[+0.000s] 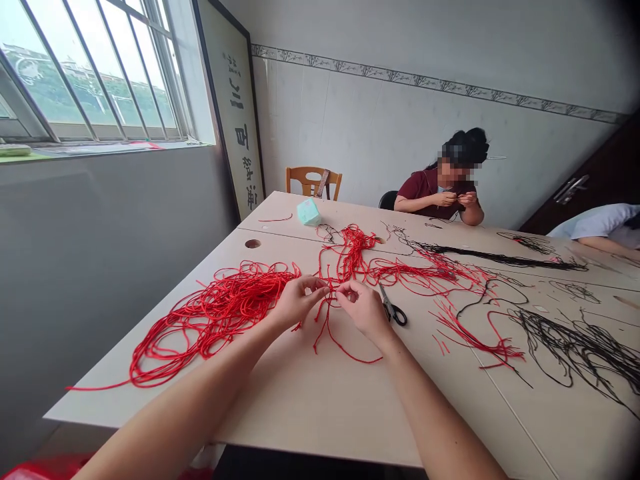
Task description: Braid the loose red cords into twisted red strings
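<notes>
Between my two hands, a little above the table, is a knotted red cord (pixel 330 291) with loose ends hanging toward me. My left hand (pixel 301 298) pinches it from the left with thumb and forefinger. From the right, my right hand (pixel 361 303) pinches the same cord, fingertips close to the left ones. Exactly how the strands cross at the fingertips is too small to make out. A large heap of red cord (pixel 235 300) lies beside my left hand. Black-handled scissors (pixel 395 312) rest just right of my right hand, partly hidden by it.
Bundles of red cord (pixel 356 250) and black cord (pixel 585 347) spread over the pale table (pixel 300 400). A mint-green box (pixel 309 212) stands at the back. Across the table, a person (pixel 435 190) handles something small; another person's sleeve (pixel 600 220) shows at right.
</notes>
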A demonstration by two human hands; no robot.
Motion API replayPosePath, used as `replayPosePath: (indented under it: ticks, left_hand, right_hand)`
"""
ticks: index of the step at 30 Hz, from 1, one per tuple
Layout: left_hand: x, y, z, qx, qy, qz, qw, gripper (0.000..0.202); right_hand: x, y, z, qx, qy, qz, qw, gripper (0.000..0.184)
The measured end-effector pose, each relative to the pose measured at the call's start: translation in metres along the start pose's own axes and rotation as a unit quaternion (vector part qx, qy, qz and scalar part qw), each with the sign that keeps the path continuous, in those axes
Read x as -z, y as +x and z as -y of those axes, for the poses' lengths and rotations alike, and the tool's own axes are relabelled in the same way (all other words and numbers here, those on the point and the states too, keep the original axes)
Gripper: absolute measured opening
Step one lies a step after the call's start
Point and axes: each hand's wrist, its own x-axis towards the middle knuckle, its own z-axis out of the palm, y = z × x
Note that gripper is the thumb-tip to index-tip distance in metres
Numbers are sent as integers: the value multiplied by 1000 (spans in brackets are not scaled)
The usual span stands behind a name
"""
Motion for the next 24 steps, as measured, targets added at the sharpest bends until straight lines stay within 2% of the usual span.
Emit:
replayPosePath:
  ticks: [2, 4, 6, 8, 10, 12, 15, 18, 24]
  left_hand:
    - [0, 1, 1, 6, -12, -2, 1000, 25]
    - [0, 1, 0, 1, -7, -11, 1000, 25]
    - [0, 0, -2, -22, 17, -21, 999, 22]
    - [-1, 0, -4, -51, 44, -36, 997, 20]
    - [-3, -1, -5, -59, 50, -57, 995, 19]
    - [-6, -2, -5, -35, 15, -74, 997, 21]
    - [-13, -4, -3, 28, -100, -60, 993, 25]
    - [-18, -6, -5, 74, -202, -43, 976, 27]
    - [-18, -7, -7, 107, -279, -26, 954, 24]
  right_hand:
    - [0, 1, -2, -18, 38, 8, 999, 12]
    - [0, 1, -3, -57, 132, 53, 988, 13]
    - [-1, 1, -3, -115, 259, 117, 952, 16]
    - [-3, 1, -3, -168, 364, 153, 903, 18]
    - [-7, -1, 0, -198, 430, 137, 870, 19]
    - [-13, -2, 4, -210, 469, 86, 853, 20]
    - [-19, -6, 12, -214, 489, 6, 846, 21]
    - [-23, -8, 19, -206, 488, -29, 848, 21]
    - [-28, -8, 19, -171, 443, -76, 877, 18]
